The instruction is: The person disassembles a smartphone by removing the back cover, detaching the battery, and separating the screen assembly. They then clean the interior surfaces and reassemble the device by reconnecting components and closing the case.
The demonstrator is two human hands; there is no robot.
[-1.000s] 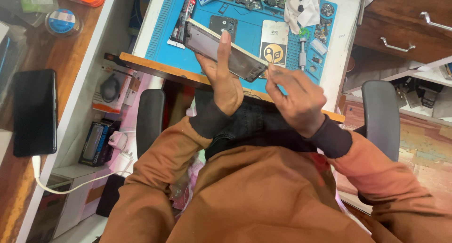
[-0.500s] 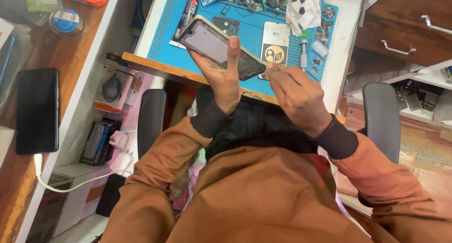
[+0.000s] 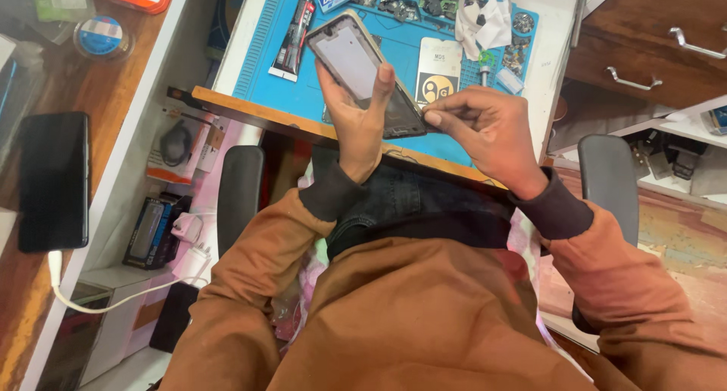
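My left hand point(image 3: 360, 118) grips a smartphone point(image 3: 350, 54) from underneath, holding it tilted above the near edge of a blue work mat point(image 3: 269, 54). Its pale screen faces up and my thumb rests across its lower part. My right hand point(image 3: 485, 129) is pinched at the phone's lower right corner, fingertips touching its edge. Whether a thin tool sits between those fingertips is too small to tell. Both sleeves are brown.
On the mat lie a dark glue tube point(image 3: 295, 31), a white card point(image 3: 439, 69), crumpled tissue point(image 3: 485, 20) and small parts. A black phone point(image 3: 53, 179) with a white cable lies on the wooden shelf at left. Drawers point(image 3: 644, 54) stand at right; chair armrests point(image 3: 609, 179) flank me.
The phone has been raised and turned more upright in my left hand. My right hand has moved in to its lower corner.
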